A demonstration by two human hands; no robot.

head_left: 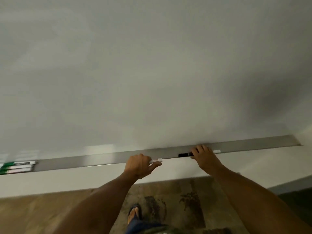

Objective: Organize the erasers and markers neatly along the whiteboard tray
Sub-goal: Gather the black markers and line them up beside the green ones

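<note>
A long metal whiteboard tray [108, 158] runs across the view below the whiteboard [152, 73]. My left hand [140, 166] is closed around a white marker [156, 160] at the tray's front edge. My right hand [205, 158] rests on the tray over a marker with a black cap [184, 155]; the white end of that marker [217, 151] shows past my fingers. At the far left of the tray lie several green-and-white markers [18, 166] side by side. No eraser is visible.
The tray ends at the right [297, 141] near a room corner. Below is a white wall and a wooden floor [42, 213] with dark stains. My sandalled foot [134, 213] is at the bottom centre.
</note>
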